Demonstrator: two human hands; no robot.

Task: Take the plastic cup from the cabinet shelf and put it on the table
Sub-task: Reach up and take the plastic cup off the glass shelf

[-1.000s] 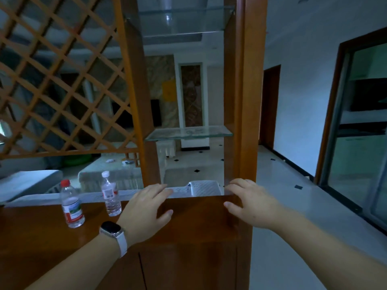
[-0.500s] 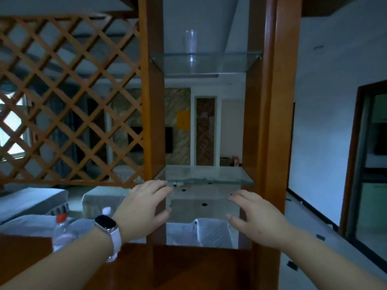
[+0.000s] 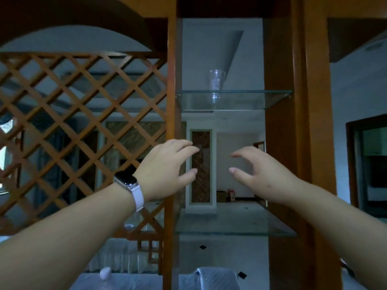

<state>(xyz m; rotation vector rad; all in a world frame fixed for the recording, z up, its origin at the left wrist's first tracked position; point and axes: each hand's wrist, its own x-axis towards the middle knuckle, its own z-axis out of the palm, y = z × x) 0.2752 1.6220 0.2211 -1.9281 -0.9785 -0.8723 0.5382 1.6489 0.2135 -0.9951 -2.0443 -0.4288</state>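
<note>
A clear plastic cup (image 3: 216, 80) stands upright on the upper glass shelf (image 3: 251, 92) of the wooden cabinet, near the shelf's middle. My left hand (image 3: 167, 170), with a watch on its wrist, is raised between the two glass shelves, fingers apart and holding nothing. My right hand (image 3: 259, 174) is at the same height, fingers curled apart and also holding nothing. Both hands are well below the cup and apart from it.
A lower glass shelf (image 3: 240, 231) lies under my hands. Wooden cabinet posts (image 3: 172, 122) (image 3: 312, 122) frame the opening. A wooden lattice panel (image 3: 73, 126) fills the left. A bottle cap (image 3: 105, 273) shows at the bottom edge.
The view has tilted up, and both hands have risen from the cabinet counter to the space between the glass shelves. The cup has come into full view above them.
</note>
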